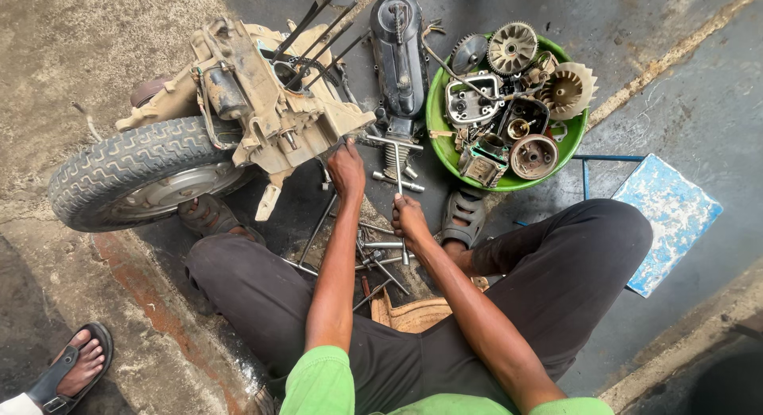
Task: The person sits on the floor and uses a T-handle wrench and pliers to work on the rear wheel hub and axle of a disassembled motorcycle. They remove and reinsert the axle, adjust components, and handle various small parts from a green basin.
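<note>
Concrete floor (675, 89); green basin (439, 129) holds engine parts (509, 105).

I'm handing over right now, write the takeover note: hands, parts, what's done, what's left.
Left hand: resting on the dirty engine case, near its lower corner.
Right hand: gripping the T-handle wrench, which points at the case.
Engine case lies on the floor with the rear wheel attached; black cover beside it.
Done: removed parts fill the green basin.
Left: case not yet apart; loose tools lie between the legs.

Head camera looks steeply down, close over the floor work.
</note>
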